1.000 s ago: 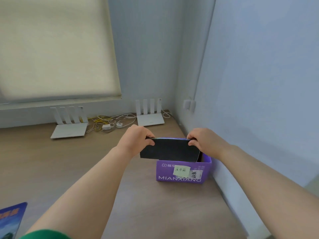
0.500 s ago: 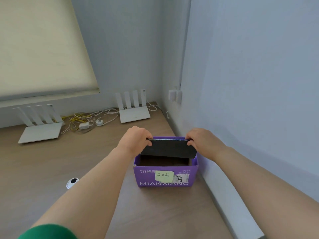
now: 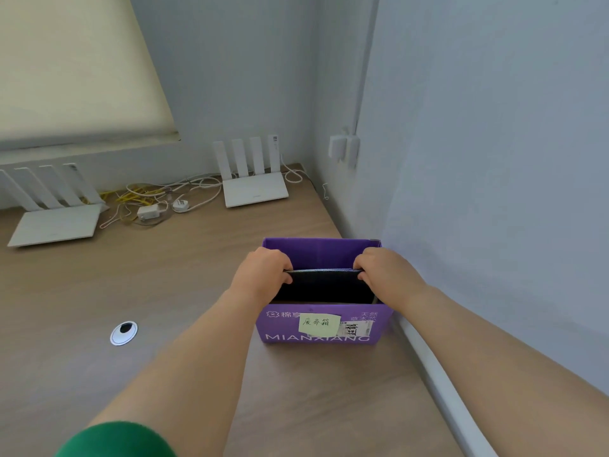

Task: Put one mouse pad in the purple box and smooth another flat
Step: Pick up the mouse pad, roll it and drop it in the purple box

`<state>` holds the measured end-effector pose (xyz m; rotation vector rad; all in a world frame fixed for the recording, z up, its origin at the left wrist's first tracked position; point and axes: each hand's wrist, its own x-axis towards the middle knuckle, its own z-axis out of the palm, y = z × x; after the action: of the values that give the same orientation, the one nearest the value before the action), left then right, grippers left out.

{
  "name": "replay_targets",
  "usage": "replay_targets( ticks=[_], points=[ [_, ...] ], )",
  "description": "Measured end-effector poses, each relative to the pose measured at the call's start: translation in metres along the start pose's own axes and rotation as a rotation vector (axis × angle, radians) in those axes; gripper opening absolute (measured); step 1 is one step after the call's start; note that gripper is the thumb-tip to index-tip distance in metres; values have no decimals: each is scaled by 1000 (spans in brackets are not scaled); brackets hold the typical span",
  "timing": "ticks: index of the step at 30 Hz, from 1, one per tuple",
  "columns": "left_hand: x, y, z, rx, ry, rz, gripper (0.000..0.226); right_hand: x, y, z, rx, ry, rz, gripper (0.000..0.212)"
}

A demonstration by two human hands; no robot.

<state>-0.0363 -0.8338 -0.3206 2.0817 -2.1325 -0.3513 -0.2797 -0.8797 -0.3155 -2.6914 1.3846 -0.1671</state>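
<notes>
An open purple box (image 3: 324, 338) stands on the wooden desk close to the right wall, with a yellow note stuck on its front. A black mouse pad (image 3: 324, 286) stands on edge inside the box, its lower part hidden behind the front wall. My left hand (image 3: 262, 273) pinches the pad's upper left corner. My right hand (image 3: 384, 270) pinches its upper right corner. Both hands sit over the box opening. No second mouse pad is in view.
Two white routers (image 3: 255, 189) (image 3: 54, 222) stand at the back of the desk (image 3: 131, 275), with a tangle of cables and plugs (image 3: 155, 201) between them. A round cable grommet (image 3: 123, 333) lies left of my left forearm. The wall (image 3: 494, 192) runs along the desk's right edge.
Both hands have lowered the black mouse pad from above the box down into it. The view has shifted, so the box now sits lower and nearer.
</notes>
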Motion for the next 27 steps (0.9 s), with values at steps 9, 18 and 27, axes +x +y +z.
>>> replay_targets(
  ticks=[9, 18, 27],
  points=[
    [-6, -15, 28, -40, 109, -9, 20, 2, -11, 22, -169, 49, 89, 21],
    [-44, -21, 13, -161, 245, -19, 45, -13, -33, 12, -24, 163, 144, 30],
    [-120, -2, -22, -242, 337, 3, 49, -57, -98, -16, 138, 291, 129, 40]
  ],
)
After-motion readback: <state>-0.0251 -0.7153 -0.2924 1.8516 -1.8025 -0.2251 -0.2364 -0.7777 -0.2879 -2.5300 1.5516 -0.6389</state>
